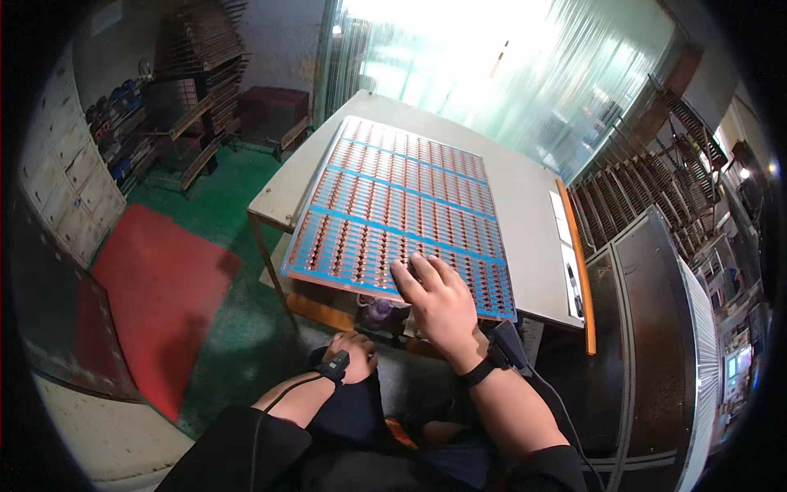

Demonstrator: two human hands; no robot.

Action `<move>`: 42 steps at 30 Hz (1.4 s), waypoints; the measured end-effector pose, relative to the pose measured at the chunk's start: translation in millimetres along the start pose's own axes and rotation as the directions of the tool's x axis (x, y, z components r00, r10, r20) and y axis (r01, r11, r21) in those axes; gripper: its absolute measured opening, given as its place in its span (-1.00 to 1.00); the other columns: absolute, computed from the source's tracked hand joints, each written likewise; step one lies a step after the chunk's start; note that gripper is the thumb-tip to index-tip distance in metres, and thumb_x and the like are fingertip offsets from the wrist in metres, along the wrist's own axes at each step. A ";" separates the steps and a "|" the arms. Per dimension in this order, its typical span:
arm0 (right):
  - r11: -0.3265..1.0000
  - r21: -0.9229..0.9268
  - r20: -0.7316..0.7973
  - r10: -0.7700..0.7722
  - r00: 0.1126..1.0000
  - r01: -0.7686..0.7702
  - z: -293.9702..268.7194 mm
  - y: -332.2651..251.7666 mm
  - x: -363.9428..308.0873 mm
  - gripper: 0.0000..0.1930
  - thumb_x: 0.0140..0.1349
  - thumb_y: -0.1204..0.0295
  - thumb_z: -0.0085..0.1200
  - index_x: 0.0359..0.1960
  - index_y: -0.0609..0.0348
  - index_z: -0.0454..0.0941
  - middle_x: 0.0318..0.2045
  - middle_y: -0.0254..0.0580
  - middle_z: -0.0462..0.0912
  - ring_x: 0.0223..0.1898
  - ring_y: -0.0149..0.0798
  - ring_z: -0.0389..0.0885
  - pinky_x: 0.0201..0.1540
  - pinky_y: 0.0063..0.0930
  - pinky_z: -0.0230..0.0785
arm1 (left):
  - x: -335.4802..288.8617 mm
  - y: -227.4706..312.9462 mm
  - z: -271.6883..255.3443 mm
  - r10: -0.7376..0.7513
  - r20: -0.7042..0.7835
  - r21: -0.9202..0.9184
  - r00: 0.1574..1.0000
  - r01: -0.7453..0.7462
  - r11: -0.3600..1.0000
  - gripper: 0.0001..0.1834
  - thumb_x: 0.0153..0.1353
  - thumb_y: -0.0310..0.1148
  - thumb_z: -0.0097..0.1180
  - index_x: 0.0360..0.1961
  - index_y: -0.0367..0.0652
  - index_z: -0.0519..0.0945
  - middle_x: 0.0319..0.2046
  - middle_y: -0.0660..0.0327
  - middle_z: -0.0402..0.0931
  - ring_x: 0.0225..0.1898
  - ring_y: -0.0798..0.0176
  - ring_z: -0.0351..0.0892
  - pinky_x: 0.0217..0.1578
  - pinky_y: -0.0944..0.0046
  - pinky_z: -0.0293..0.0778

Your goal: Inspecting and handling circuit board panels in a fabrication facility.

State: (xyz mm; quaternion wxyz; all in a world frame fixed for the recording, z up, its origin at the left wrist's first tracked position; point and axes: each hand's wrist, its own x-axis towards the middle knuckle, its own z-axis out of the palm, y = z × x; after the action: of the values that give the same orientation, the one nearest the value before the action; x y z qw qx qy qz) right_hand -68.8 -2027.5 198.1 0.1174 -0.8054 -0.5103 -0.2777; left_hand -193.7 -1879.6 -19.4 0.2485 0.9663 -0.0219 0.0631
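A large flat panel [402,193], copper-coloured with rows of small repeated shapes and blue bands, lies on a pale table [525,197]. It looks like a printed circuit sheet. My right hand [443,307] rests on its front part, right of the middle, with fingers spread over the pattern and nothing seen in them. My left hand [352,357] lies on my dark-clothed leg, away from the panel, its fingers loosely bent and holding nothing visible. Both wrists wear black straps with small devices and cables.
An orange strip [577,262] runs along the table's right edge, beside papers and a pen [575,287]. Translucent plastic curtains [459,66] hang behind. Metal racks [648,201] and a dark cabinet [648,328] stand right. Lockers [61,164] and a red floor patch [168,287] are left.
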 end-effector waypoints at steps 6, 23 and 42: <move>0.999 -0.038 -0.011 0.025 1.000 -0.026 11.9 12.3 6.9 -0.53 0.23 0.46 0.13 0.22 -0.06 0.62 0.11 -0.08 0.65 0.12 0.02 0.64 0.15 -0.14 0.55 | 4.2 0.2 -3.6 -0.033 0.037 0.002 0.999 0.033 0.999 -0.71 0.19 -0.13 0.15 -0.23 -0.05 0.75 -0.14 0.12 0.71 0.05 0.00 0.62 0.14 -0.05 0.44; 0.991 -0.119 0.123 -0.040 0.992 0.055 18.4 8.1 -19.0 -0.41 0.18 0.44 0.16 0.33 -0.09 0.54 0.21 -0.15 0.60 0.19 0.08 0.54 0.24 0.00 0.44 | 6.9 -1.6 -6.3 -0.056 0.071 0.015 0.996 0.055 0.998 -0.72 0.21 -0.12 0.19 -0.23 -0.06 0.76 -0.09 0.11 0.70 0.11 -0.02 0.59 0.17 -0.04 0.42; 0.766 0.270 -0.094 0.624 0.776 -0.583 -51.1 80.9 -110.2 -0.59 0.38 0.39 0.19 0.21 0.28 0.52 0.12 0.09 0.59 0.16 0.01 0.57 0.19 -0.19 0.46 | -11.9 -10.9 -16.4 -0.241 -0.086 -0.702 0.967 0.113 0.703 -0.75 0.28 -0.27 0.28 -0.09 -0.15 0.70 -0.13 0.16 0.71 -0.01 0.15 0.68 0.07 0.13 0.54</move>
State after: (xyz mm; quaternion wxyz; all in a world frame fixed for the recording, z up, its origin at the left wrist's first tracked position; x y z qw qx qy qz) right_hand -49.6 -2171.5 185.1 0.3364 -0.8800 -0.2385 -0.2357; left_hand -206.5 -1862.0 -12.0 0.5966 0.7920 0.0707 0.1089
